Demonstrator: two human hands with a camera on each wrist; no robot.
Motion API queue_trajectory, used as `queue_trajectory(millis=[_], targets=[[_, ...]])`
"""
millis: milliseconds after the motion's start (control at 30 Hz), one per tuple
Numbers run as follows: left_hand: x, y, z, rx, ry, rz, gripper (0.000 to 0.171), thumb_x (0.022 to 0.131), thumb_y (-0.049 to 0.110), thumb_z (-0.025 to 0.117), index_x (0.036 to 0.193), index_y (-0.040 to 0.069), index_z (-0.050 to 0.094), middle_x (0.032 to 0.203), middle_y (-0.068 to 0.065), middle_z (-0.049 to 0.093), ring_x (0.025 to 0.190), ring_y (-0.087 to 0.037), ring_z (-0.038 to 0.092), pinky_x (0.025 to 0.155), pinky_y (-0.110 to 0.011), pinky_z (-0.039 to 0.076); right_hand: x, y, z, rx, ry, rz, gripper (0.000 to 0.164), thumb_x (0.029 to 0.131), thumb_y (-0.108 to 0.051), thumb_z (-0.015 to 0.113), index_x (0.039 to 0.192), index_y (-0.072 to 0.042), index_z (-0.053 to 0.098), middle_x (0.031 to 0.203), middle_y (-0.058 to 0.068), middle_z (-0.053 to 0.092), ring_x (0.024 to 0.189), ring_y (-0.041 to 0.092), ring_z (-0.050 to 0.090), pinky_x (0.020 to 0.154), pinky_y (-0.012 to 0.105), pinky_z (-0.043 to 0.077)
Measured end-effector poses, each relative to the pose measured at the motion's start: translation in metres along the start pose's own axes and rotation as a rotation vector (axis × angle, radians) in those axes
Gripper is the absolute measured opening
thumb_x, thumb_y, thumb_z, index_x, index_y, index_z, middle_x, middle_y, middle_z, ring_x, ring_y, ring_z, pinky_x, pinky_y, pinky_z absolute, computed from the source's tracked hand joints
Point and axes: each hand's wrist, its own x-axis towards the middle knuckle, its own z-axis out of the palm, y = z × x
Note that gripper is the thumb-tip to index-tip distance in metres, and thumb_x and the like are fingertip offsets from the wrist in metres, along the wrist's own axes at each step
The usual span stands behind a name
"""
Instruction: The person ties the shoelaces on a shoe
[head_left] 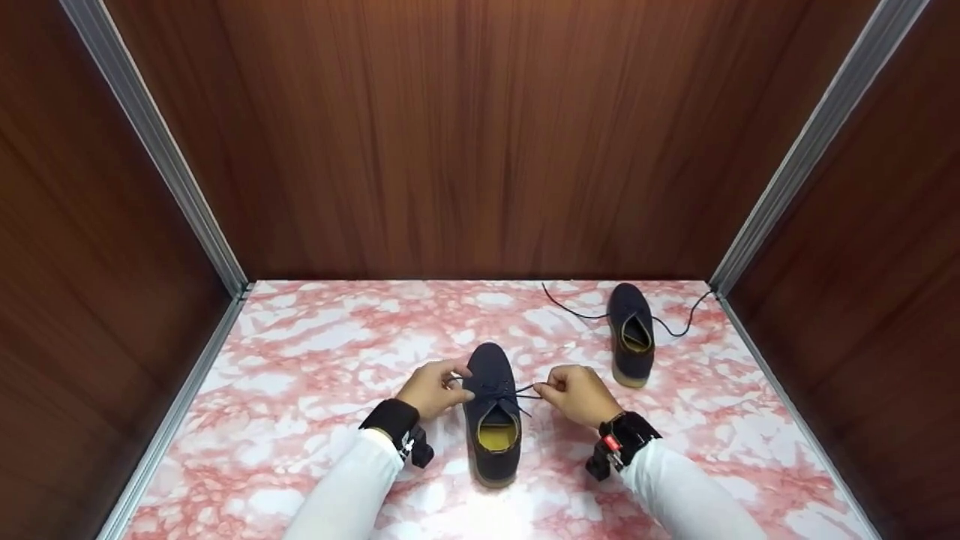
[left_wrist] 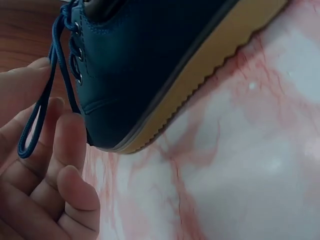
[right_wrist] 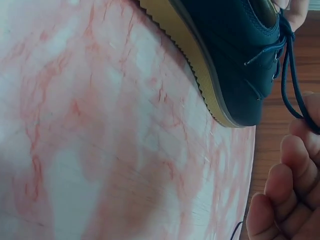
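From my head view, I see a navy lace-up shoe (head_left: 487, 415) sitting upright at the front middle of a pink-and-white marbled tabletop (head_left: 322, 427), its toe pointing away from me and its yellowish insole showing. The left hand (head_left: 433, 388) is at the shoe's left side, thumb and forefinger parted and slightly bent. On the other side, the right hand (head_left: 581, 394) pinches a right lace loop (head_left: 529, 396) between thumb and forefinger, drawn out sideways from the shoe. A second navy shoe (head_left: 628, 315) stands farther back on my right, well apart from both hands, with its laces trailing out to either side. Wood-grain panels (head_left: 465, 142) enclose the tabletop at the back and sides.

My left wrist view brings up the shoe's tan ridged sole (left_wrist: 200, 65) and its metal eyelets. A left lace loop (left_wrist: 44, 99) hangs from the knot across the left hand, its rounded end free; I read that hand as loosely open.

In my right wrist view, the right loop stretches from the knot to the thumb and forefinger, which grip it at the frame's edge. The other fingers curl below. A loose lace end (right_wrist: 260, 55) lies against the shoe's upper.
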Motion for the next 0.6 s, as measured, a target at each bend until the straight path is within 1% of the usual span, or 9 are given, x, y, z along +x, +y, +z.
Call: queue_trajectory(millis=[67,167,267,333,400,433,467,533,600], targets=[[0.000,-0.001,-0.001,0.069,0.001,0.052,0.031,0.088,0.014,0.082,0.117,0.003,0.074,0.081,-0.008,0.070,0.065,-0.004,0.056,0.059,-0.019,0.047,0.000,-0.001,-0.001,-0.037,0.012,0.001,0.044,0.093,-0.026,0.078,0.058,-0.019,0.053,0.055,-0.015,0.042,0.054,0.001,0.040,0.056,0.020,0.032],[0.001,-0.001,-0.001,0.138,0.015,0.095,0.023,0.089,0.015,0.081,0.110,0.006,0.078,0.083,-0.009,0.073,0.069,-0.004,0.057,0.064,-0.019,0.047,0.000,-0.001,0.000,-0.096,0.054,0.011,0.046,0.093,-0.024,0.077,0.055,-0.021,0.051,0.053,-0.016,0.042,0.054,0.003,0.042,0.056,0.022,0.033],[0.001,0.000,0.001,0.176,0.031,0.118,0.016,0.090,0.016,0.080,0.103,0.007,0.080,0.087,-0.007,0.076,0.073,-0.004,0.059,0.069,-0.020,0.049,0.000,-0.001,0.002,-0.140,0.107,0.037,0.048,0.093,-0.024,0.074,0.052,-0.023,0.048,0.051,-0.016,0.042,0.053,0.006,0.044,0.056,0.025,0.034],[0.001,0.001,0.001,0.190,0.037,0.119,0.012,0.091,0.016,0.079,0.100,0.009,0.080,0.089,-0.005,0.077,0.075,-0.004,0.060,0.071,-0.021,0.050,0.000,-0.001,0.004,-0.137,0.126,0.057,0.049,0.094,-0.025,0.072,0.051,-0.023,0.047,0.051,-0.015,0.042,0.053,0.008,0.044,0.055,0.027,0.033],[0.000,0.001,0.002,0.198,0.041,0.120,0.009,0.091,0.016,0.078,0.098,0.009,0.080,0.091,-0.004,0.079,0.077,-0.005,0.063,0.073,-0.023,0.052,0.000,0.000,0.006,-0.101,0.128,0.083,0.050,0.097,-0.026,0.069,0.052,-0.023,0.048,0.051,-0.014,0.043,0.053,0.008,0.043,0.055,0.027,0.033],[0.000,0.002,0.003,0.199,0.043,0.117,0.009,0.092,0.016,0.078,0.097,0.009,0.080,0.091,-0.004,0.079,0.078,-0.006,0.063,0.073,-0.024,0.053,0.000,0.002,0.007,-0.064,0.116,0.102,0.049,0.099,-0.027,0.067,0.053,-0.021,0.052,0.051,-0.013,0.045,0.053,0.008,0.044,0.056,0.027,0.034],[0.001,0.002,0.003,0.198,0.043,0.112,0.008,0.092,0.016,0.078,0.097,0.009,0.080,0.091,-0.004,0.079,0.078,-0.006,0.064,0.073,-0.024,0.053,-0.001,0.003,0.008,-0.026,0.097,0.119,0.048,0.102,-0.028,0.062,0.056,-0.020,0.057,0.052,-0.009,0.050,0.054,0.008,0.046,0.057,0.027,0.036],[0.001,0.002,0.003,0.188,0.040,0.097,0.008,0.092,0.016,0.078,0.096,0.009,0.080,0.092,-0.004,0.080,0.077,-0.005,0.064,0.074,-0.024,0.054,-0.003,0.007,0.009,0.051,0.043,0.146,0.047,0.107,-0.026,0.052,0.064,-0.017,0.067,0.058,0.002,0.060,0.057,0.009,0.050,0.060,0.027,0.040],[0.001,0.001,0.003,0.171,0.038,0.088,0.008,0.092,0.016,0.078,0.096,0.009,0.079,0.091,-0.005,0.080,0.075,-0.004,0.064,0.072,-0.023,0.054,-0.006,0.012,0.011,0.099,-0.026,0.156,0.045,0.108,-0.022,0.044,0.077,-0.014,0.076,0.069,0.009,0.069,0.063,0.010,0.056,0.066,0.027,0.046]])
